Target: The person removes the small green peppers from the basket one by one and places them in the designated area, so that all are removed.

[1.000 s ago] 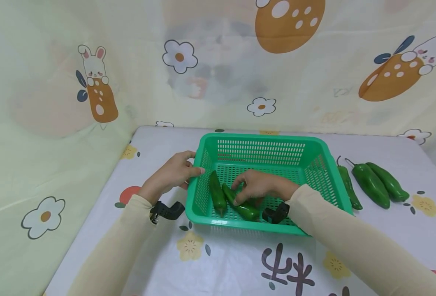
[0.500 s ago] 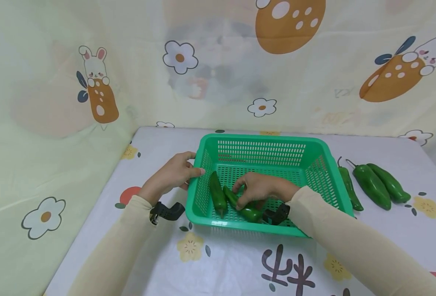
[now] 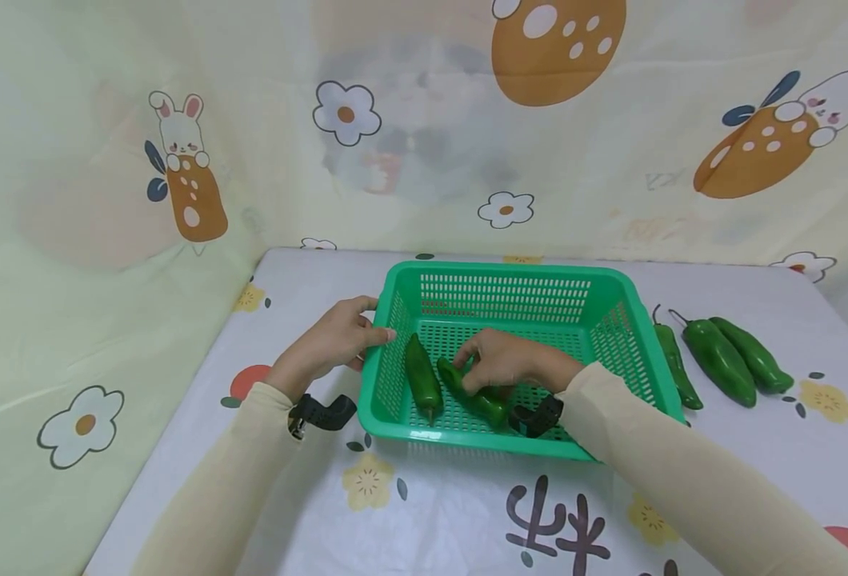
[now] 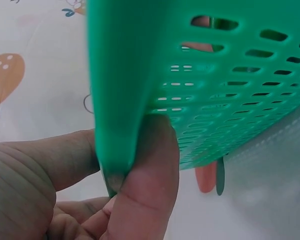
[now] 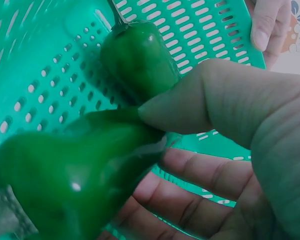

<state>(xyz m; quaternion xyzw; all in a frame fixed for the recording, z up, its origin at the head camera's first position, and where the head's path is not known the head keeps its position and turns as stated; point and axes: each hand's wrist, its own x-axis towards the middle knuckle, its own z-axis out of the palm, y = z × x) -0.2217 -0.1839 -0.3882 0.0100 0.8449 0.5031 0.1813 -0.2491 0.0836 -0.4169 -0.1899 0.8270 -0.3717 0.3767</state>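
Observation:
In the head view, my left hand grips the left rim of a green plastic basket, thumb on the inside. The left wrist view shows thumb and fingers pinching that rim from both sides. Inside the basket, my right hand holds a green pepper by its narrow end, between thumb and fingers. Up close in the right wrist view, the held pepper points its broad stem end away from the hand. A second green pepper lies beside it, along the basket's left wall.
Right of the basket, on the patterned white tablecloth, lie a slim green pepper, a broad one and another. A cartoon-printed cloth hangs behind the table.
My right hand and the pepper in it have shifted slightly to the right, away from the second pepper. The left hand keeps its hold on the basket, which stays in place.

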